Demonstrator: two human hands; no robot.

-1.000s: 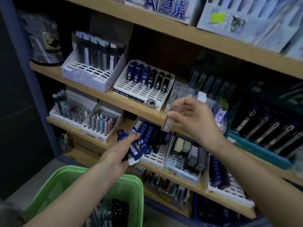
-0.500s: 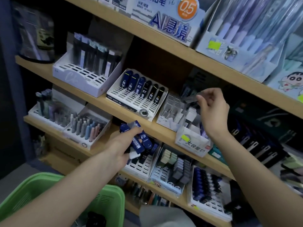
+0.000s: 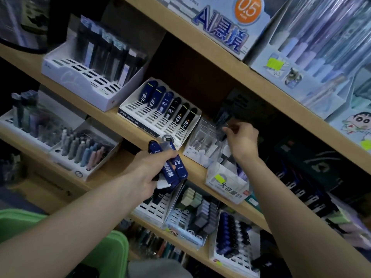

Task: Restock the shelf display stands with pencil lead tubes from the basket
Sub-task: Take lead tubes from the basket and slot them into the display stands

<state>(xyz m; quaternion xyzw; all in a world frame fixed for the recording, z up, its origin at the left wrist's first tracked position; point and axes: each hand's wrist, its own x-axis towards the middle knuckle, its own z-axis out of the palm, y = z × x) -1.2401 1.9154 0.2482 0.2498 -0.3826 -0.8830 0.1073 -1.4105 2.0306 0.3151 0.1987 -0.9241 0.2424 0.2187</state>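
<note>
My left hand grips a bundle of dark blue lead tubes in front of the middle shelf's edge. Just above it stands a white slotted stand with a back row of blue and black tubes. My right hand pinches a clear grey lead tube at the back of a clear display stand on the same shelf. The green basket sits at the bottom left under my left forearm.
Another white stand with dark tubes stands at the left of the middle shelf. A small clear box with a label sits below my right wrist. The lower shelf carries several more stands of tubes and erasers. Pen boxes fill the top shelf.
My right hand has carried the clear tube up and to the right, from in front of the lower shelf to the clear stand. My left hand has risen a little with its tubes.
</note>
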